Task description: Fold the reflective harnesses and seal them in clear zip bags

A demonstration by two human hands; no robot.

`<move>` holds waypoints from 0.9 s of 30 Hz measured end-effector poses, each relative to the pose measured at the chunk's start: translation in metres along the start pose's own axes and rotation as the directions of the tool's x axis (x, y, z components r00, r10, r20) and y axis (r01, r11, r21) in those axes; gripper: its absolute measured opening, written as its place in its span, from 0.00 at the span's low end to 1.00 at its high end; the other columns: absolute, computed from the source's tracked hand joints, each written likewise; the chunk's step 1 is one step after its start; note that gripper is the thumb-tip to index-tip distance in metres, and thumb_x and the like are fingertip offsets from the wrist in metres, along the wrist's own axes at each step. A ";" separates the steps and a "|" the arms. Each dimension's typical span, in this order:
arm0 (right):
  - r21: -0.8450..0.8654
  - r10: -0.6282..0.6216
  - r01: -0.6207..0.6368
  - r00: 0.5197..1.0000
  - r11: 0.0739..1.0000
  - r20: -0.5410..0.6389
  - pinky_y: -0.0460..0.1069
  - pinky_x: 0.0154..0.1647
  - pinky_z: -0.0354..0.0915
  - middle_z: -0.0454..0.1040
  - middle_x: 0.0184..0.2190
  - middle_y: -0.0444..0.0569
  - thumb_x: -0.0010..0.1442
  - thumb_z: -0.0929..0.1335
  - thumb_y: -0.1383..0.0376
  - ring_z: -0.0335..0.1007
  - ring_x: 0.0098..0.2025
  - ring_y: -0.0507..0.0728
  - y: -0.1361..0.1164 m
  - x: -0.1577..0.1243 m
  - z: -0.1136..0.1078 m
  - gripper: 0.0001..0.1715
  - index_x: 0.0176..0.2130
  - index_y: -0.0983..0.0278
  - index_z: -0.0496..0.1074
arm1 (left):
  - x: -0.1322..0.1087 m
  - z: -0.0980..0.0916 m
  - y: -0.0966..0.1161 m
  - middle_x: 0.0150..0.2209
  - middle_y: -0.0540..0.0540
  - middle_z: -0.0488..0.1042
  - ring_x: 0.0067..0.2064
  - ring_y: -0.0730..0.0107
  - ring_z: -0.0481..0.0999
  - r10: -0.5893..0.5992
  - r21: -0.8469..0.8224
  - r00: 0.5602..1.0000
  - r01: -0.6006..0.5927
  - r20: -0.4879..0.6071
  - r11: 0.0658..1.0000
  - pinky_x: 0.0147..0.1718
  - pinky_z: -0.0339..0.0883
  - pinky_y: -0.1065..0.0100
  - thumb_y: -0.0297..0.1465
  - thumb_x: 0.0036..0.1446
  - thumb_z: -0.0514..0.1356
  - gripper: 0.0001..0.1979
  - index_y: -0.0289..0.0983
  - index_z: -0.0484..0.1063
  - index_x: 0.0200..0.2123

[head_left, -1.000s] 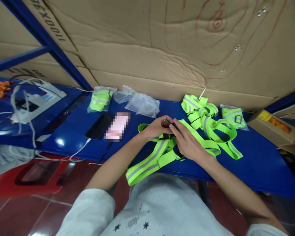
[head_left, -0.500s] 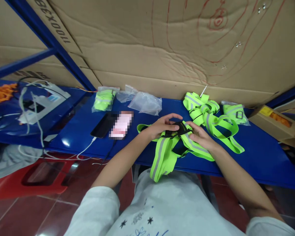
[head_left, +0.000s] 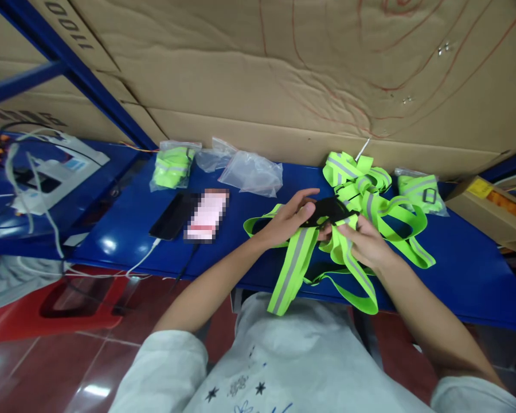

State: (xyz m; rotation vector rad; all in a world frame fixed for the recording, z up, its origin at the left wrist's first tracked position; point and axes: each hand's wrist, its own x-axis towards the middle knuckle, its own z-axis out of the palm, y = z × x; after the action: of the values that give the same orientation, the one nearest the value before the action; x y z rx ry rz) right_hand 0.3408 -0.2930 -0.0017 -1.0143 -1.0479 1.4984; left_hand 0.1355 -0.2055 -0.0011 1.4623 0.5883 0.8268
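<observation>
In the head view a neon-yellow reflective harness (head_left: pixel 293 269) with grey stripes hangs over the table's front edge. My left hand (head_left: pixel 293 217) grips the black plastic piece (head_left: pixel 330 211) joining its straps, thumb on top. My right hand (head_left: pixel 365 238) pinches a strap just right of that piece. Some fingertips show beneath the black piece; the rest are hidden by straps. Beyond my right hand lies a second, loosely heaped reflective harness (head_left: pixel 370 198) with a white tie.
A bagged harness (head_left: pixel 172 166) and clear plastic bags (head_left: pixel 253 173) lie at the back. Two phones, one dark (head_left: pixel 175 215) and one with a blurred screen (head_left: pixel 207 214), lie left, near a power strip (head_left: pixel 60 172) with cables. At right are another bagged harness (head_left: pixel 422 192) and a cardboard box (head_left: pixel 477 209).
The black piece has turned and shows more of its face. My right hand has shifted slightly down and right, and the right-hand strap now hangs lower in a loop.
</observation>
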 end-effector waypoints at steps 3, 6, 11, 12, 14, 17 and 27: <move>0.016 0.018 -0.018 1.000 1.000 -0.003 0.53 0.30 0.75 0.78 0.35 0.45 0.56 0.78 0.46 0.71 0.28 0.53 -0.007 -0.001 -0.003 0.25 0.42 0.59 0.72 | -0.004 -0.001 0.001 0.65 0.37 0.69 0.68 0.48 0.68 0.143 0.124 0.987 -0.151 0.074 0.981 0.67 0.60 0.56 0.64 0.57 0.61 0.45 0.41 0.66 0.68; -0.030 -0.041 0.039 0.997 0.999 -0.064 0.49 0.25 0.69 0.74 0.32 0.44 0.56 0.78 0.44 0.64 0.26 0.51 -0.011 0.000 -0.004 0.25 0.38 0.59 0.72 | -0.006 0.003 -0.001 0.68 0.35 0.66 0.70 0.44 0.65 0.201 0.173 0.973 -0.219 0.117 0.960 0.70 0.57 0.52 0.60 0.53 0.68 0.49 0.40 0.62 0.70; -0.199 -0.173 0.135 0.966 0.971 -0.190 0.51 0.34 0.72 0.71 0.28 0.46 0.63 0.72 0.40 0.68 0.30 0.54 -0.007 0.005 -0.004 0.26 0.35 0.60 0.75 | -0.006 0.016 -0.006 0.64 0.37 0.73 0.65 0.49 0.73 0.105 0.182 0.982 -0.133 0.158 0.974 0.67 0.63 0.53 0.49 0.55 0.73 0.42 0.39 0.65 0.67; -0.250 -0.207 0.153 0.957 0.956 -0.206 0.52 0.35 0.73 0.73 0.29 0.47 0.65 0.70 0.40 0.69 0.31 0.55 -0.005 0.006 -0.005 0.26 0.34 0.60 0.75 | -0.006 0.018 -0.007 0.59 0.39 0.77 0.61 0.52 0.77 0.083 0.183 0.983 -0.113 0.164 0.977 0.63 0.67 0.56 0.47 0.58 0.70 0.36 0.38 0.68 0.64; -0.379 -0.291 0.190 0.928 0.906 -0.231 0.54 0.38 0.74 0.74 0.30 0.49 0.67 0.68 0.40 0.72 0.32 0.57 0.000 0.007 -0.006 0.27 0.34 0.60 0.75 | -0.005 0.020 -0.009 0.53 0.42 0.81 0.54 0.57 0.80 0.066 0.205 0.983 -0.101 0.170 0.974 0.57 0.72 0.59 0.45 0.65 0.65 0.25 0.38 0.73 0.59; -0.548 -0.435 0.220 0.849 0.807 -0.299 0.54 0.37 0.72 0.74 0.28 0.48 0.66 0.67 0.37 0.70 0.31 0.57 0.009 0.007 -0.005 0.31 0.32 0.60 0.73 | -0.006 0.020 -0.011 0.54 0.45 0.81 0.56 0.57 0.80 0.092 0.326 0.985 -0.136 0.147 0.936 0.58 0.70 0.59 0.43 0.66 0.63 0.19 0.40 0.77 0.55; -0.512 -0.341 0.132 0.877 0.849 -0.340 0.51 0.29 0.66 0.66 0.22 0.45 0.65 0.66 0.35 0.65 0.27 0.55 0.032 0.008 -0.001 0.34 0.26 0.59 0.66 | -0.010 0.028 -0.017 0.47 0.45 0.83 0.52 0.57 0.81 0.125 0.271 0.991 -0.136 0.056 0.953 0.55 0.72 0.61 0.44 0.62 0.66 0.17 0.37 0.80 0.45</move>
State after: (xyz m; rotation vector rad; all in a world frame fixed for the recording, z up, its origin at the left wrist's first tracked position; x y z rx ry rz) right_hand 0.3321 -0.2885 -0.0333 -1.4132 -1.1979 0.7660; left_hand 0.1534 -0.2299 -0.0177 1.7820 0.5999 0.8426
